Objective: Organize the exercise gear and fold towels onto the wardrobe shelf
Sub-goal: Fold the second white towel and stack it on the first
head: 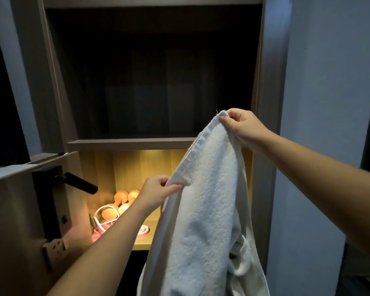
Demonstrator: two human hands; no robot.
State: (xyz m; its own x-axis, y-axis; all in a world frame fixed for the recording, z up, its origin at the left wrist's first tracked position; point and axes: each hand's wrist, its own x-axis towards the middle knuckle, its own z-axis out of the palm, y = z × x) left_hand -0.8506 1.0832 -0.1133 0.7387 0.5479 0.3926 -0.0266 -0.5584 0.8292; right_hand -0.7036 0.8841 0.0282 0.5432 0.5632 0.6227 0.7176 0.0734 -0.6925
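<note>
Towel point(205, 210) (white) in left hand point(158, 192), right hand point(242, 127)

White towel point(205, 210) pinched between both hands

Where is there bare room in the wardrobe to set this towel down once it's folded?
The lit shelf is crowded on its left: orange dumbbells and pink bands. Bare wood shows between the bands and the towel; further right is hidden behind it. The dark compartment above shows nothing, though it is dim.

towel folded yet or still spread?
Unfolded: the white towel hangs loose, its top edge pinched by the left hand and right hand.
</note>
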